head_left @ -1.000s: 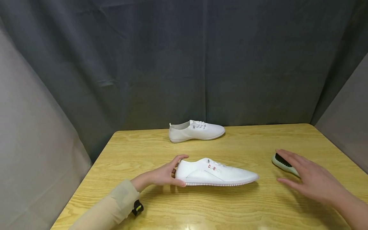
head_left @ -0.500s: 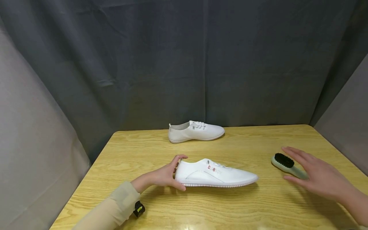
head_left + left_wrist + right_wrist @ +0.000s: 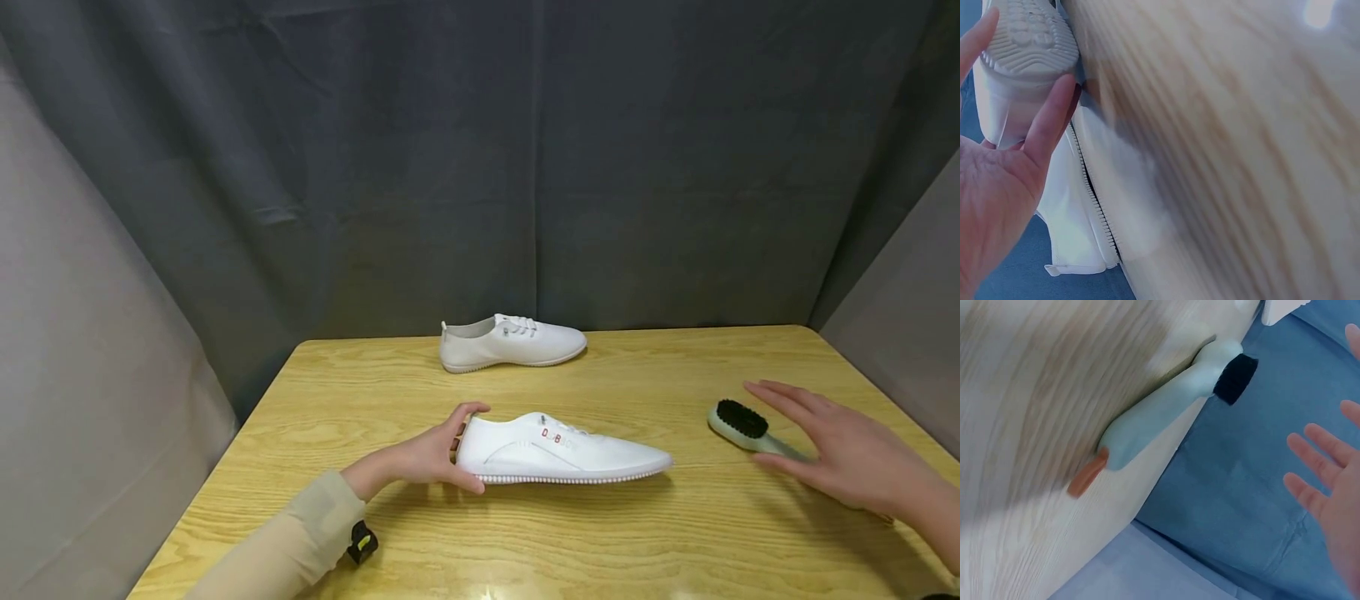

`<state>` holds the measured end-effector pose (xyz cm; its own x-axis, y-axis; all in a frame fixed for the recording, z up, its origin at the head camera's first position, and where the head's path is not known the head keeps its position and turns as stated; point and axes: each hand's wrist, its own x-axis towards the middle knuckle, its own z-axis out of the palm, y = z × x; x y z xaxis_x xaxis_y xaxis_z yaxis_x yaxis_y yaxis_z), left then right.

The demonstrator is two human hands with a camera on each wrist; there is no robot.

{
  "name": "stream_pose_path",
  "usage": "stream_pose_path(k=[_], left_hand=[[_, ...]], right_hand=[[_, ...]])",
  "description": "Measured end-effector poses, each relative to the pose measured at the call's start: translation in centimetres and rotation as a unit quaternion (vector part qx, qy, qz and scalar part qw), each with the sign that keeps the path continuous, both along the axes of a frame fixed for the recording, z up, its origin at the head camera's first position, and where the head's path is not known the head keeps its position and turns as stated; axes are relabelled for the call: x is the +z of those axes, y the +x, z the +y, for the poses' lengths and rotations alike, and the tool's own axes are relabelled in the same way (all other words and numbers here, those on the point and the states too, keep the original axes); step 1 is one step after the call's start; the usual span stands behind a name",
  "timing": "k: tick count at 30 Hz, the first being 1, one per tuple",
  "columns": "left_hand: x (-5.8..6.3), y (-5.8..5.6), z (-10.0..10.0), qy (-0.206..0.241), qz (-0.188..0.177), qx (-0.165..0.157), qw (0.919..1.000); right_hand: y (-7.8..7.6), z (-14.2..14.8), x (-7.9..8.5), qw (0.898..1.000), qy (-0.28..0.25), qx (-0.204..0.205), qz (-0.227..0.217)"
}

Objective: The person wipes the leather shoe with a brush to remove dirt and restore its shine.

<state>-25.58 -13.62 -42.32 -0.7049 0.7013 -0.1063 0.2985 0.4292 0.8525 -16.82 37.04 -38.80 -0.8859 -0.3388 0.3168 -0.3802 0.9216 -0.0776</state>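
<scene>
A white lace-up shoe (image 3: 562, 454) with red lettering on its side lies near the middle of the wooden table (image 3: 600, 550) in the head view. My left hand (image 3: 431, 454) grips it round the heel, fingers behind and thumb along the near side; its ridged sole (image 3: 1032, 37) faces the left wrist camera. The toe seems slightly off the tabletop. On the right, a pale green shoe brush (image 3: 1166, 406) rests bristles up. Over its handle hovers my right hand (image 3: 855, 450), fingers spread and holding nothing; the right wrist view shows space between hand and brush.
Another white shoe (image 3: 517, 343) stands at the table's back edge, toe to the right. Behind it hangs a dark curtain (image 3: 420, 183). Pale cloth panels (image 3: 90, 350) border both sides. An orange loop (image 3: 1088, 475) sticks out of the brush handle's end.
My right hand has drawn back rightward from the brush head, uncovering its bristles and part of the handle. The left hand and the shoe it grips have barely moved.
</scene>
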Motion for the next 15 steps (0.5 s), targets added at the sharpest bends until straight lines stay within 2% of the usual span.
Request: stream_pose_path(k=[15], left_hand=[[-0.1,-0.1,-0.1,0.003,-0.007,-0.003,1.0000]], right_hand=[[-0.7,2.1,-1.4,1.000,0.013,-0.002,-0.003]])
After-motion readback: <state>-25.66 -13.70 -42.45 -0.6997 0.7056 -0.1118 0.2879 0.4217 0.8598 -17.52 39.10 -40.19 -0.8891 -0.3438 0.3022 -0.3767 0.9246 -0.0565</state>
